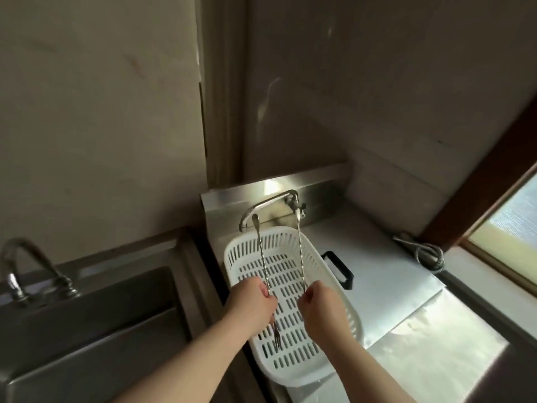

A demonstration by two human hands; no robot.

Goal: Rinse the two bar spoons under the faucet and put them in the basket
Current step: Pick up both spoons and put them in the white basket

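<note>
Two long twisted steel bar spoons are held over a white slotted plastic basket [345,289]. My left hand [252,306] grips the left bar spoon [260,251] at its lower part; its bowl points up toward the faucet [270,203] and its fork end [276,335] hangs below my fist. My right hand [319,303] pinches the right bar spoon [299,251], whose top reaches the faucet valve. No water is seen running.
The basket rests on a steel counter [377,263] beside a black handle [338,270]. A deep steel sink [87,330] with a second tap [17,269] lies to the left. A coiled metal hose [427,254] sits by the window frame at right.
</note>
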